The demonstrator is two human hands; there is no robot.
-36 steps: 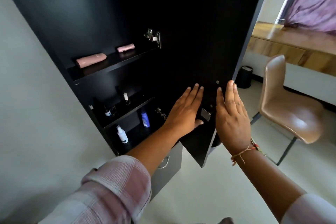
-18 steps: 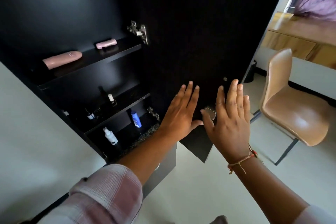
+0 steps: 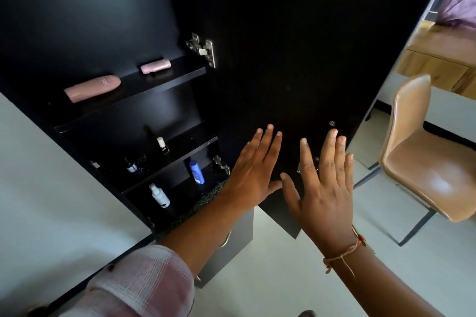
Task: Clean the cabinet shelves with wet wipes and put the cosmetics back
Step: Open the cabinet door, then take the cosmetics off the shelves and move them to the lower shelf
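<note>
The black cabinet's door [image 3: 296, 64] stands open, hinged at its left edge. My left hand [image 3: 253, 171] and my right hand [image 3: 323, 185] lie side by side low on its inner face, fingers spread, holding nothing. Whether the right palm touches the door I cannot tell. On the upper shelf [image 3: 164, 85] lie two pink tubes [image 3: 92, 87] [image 3: 155, 66]. The middle shelf [image 3: 185, 153] carries a white-capped nail polish bottle [image 3: 161, 144] and small dark bottles [image 3: 130, 166]. Lower down stand a blue bottle [image 3: 197, 172] and a white bottle [image 3: 159, 195].
A tan chair [image 3: 425, 162] stands on the pale floor to the right, with a wooden desk [image 3: 443, 59] behind it. A dark drawer unit [image 3: 231, 244] with a metal handle sits under the cabinet. A pale wall [image 3: 38, 201] flanks the cabinet's left side.
The view has shifted, so the cabinet's inside sits further left and nearer. My right hand has come off the door's edge and spread open beside the left hand.
</note>
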